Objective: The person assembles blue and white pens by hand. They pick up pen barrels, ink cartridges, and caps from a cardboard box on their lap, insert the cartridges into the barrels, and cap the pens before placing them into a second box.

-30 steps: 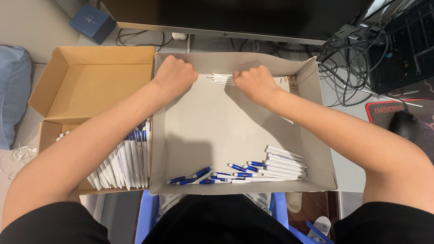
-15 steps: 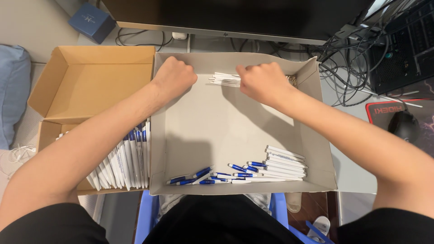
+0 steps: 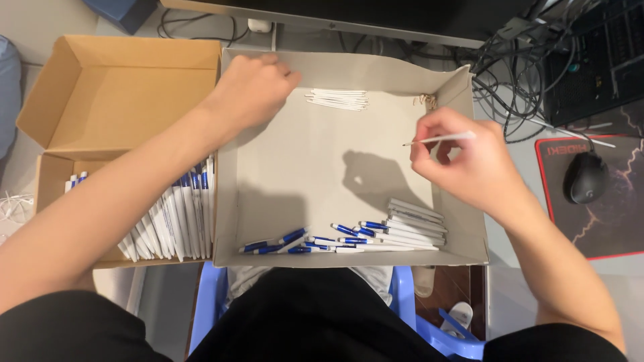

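- The counter (image 3: 40, 27) carries two open boxes side by side, with a monitor's lower edge at the far side and cables at the far right.
- The grey tray (image 3: 322, 174) sits in the middle; its floor is mostly bare.
- The brown box (image 3: 114, 100) touches the tray's left wall; white and blue pens (image 3: 168, 218) lean in a row at its near right corner.
- The left hand (image 3: 251, 90) rests curled at the tray's far left corner, knuckles up; whether it grips anything cannot be told.
- The right hand (image 3: 469, 161) hovers over the tray's right side, thumb and fingers pinching one thin white refill (image 3: 439, 139) that points left, held level above the floor.
- A pen pile (image 3: 376, 234) lies along the tray's near wall, white barrels stacked to the right, blue-tipped ones spread to the left.
- A refill bundle (image 3: 337, 99) lies at the far wall, just right of the left hand.
- A black mouse (image 3: 588, 177) sits on a dark pad, right of the tray.
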